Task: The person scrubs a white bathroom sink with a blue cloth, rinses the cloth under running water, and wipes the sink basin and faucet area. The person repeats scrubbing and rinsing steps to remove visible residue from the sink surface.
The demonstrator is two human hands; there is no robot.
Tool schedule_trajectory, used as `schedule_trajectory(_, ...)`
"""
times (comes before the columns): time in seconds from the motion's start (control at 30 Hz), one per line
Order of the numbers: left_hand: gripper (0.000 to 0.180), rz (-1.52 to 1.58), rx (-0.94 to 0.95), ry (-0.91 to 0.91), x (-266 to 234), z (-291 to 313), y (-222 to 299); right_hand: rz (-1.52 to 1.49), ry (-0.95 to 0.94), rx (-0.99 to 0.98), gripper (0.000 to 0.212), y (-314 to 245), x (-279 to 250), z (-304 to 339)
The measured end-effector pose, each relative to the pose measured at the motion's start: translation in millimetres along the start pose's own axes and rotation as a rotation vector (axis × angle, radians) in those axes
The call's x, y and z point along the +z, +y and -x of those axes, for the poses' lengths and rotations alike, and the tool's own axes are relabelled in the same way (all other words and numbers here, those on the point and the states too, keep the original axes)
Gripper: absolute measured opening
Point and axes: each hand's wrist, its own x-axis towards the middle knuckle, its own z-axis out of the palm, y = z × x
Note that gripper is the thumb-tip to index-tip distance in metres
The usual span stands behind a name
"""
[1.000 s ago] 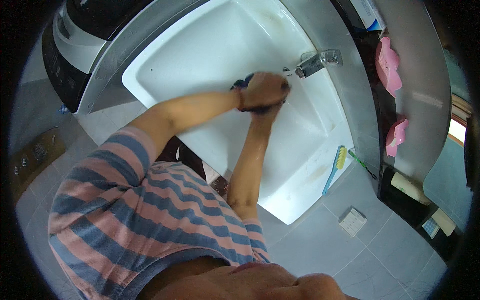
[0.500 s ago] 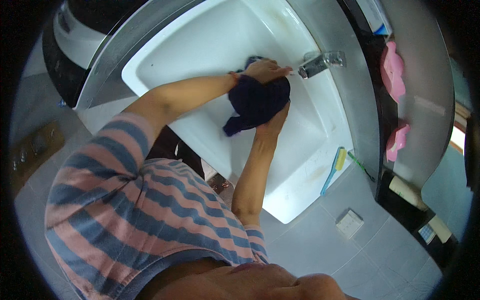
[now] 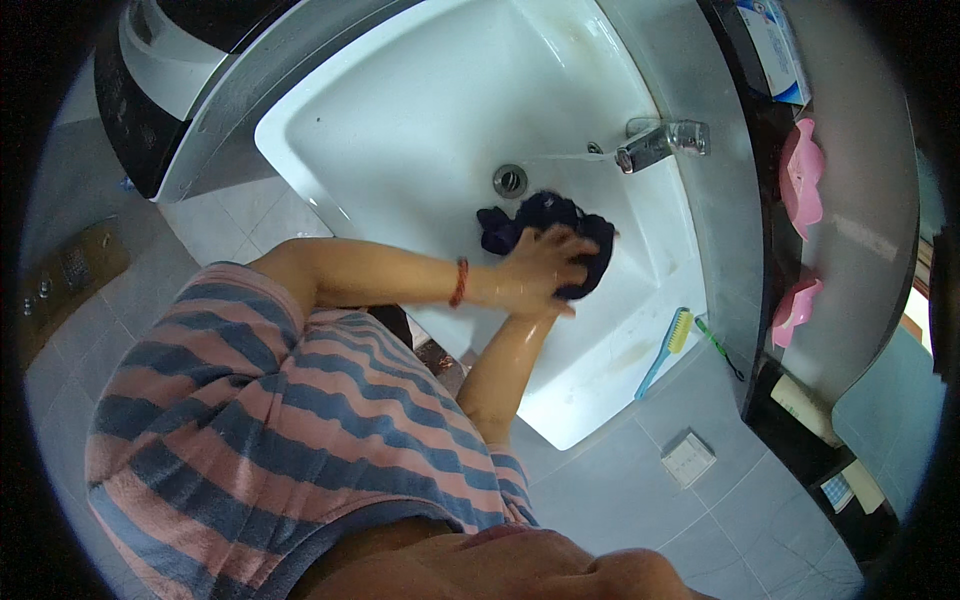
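Note:
A wet, dark navy cloth lies bunched in the white sink, beside the drain. My left hand, with a red band at its wrist, rests over the cloth, its fingers spread and slightly blurred. Below it comes my right forearm; the cloth and my left hand cover most of my right hand, so its fingers are hidden. From the chrome faucet a thin stream of water runs toward the drain, clear of the cloth.
A blue brush with yellow bristles and a green toothbrush lie at the sink's right corner. Two pink holders stand along the dark shelf on the right, with a box above. A white switch plate is on the tiles.
Both hands and the cloth have moved away from the faucet, toward me. My left hand has spread its fingers over the now more compact cloth. The drain and the water stream have come into view.

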Motion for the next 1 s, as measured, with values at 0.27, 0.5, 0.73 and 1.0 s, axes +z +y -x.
schedule_trajectory(0.27, 0.029, -0.020, -0.647, 0.097, 3.4, -80.7, -127.8, 0.010, 0.037, 0.252, 0.046, 66.2, 31.4, -26.8)
schedule_trajectory(0.5, 0.025, 0.093, -0.432, 0.040, 14.9, -44.0, -37.3, 0.011, 0.047, 0.132, 0.047, 53.7, 2.9, -56.5)
schedule_trajectory(0.73, 0.040, 0.032, -0.614, 0.067, -31.9, -87.1, -126.3, -0.073, -0.079, 0.231, 0.046, 36.0, -5.0, -22.6)
schedule_trajectory(1.0, 0.024, -0.142, -0.174, -0.209, 21.8, -30.7, -28.2, -0.248, -0.107, 0.260, 0.042, 42.8, -13.8, -41.8)
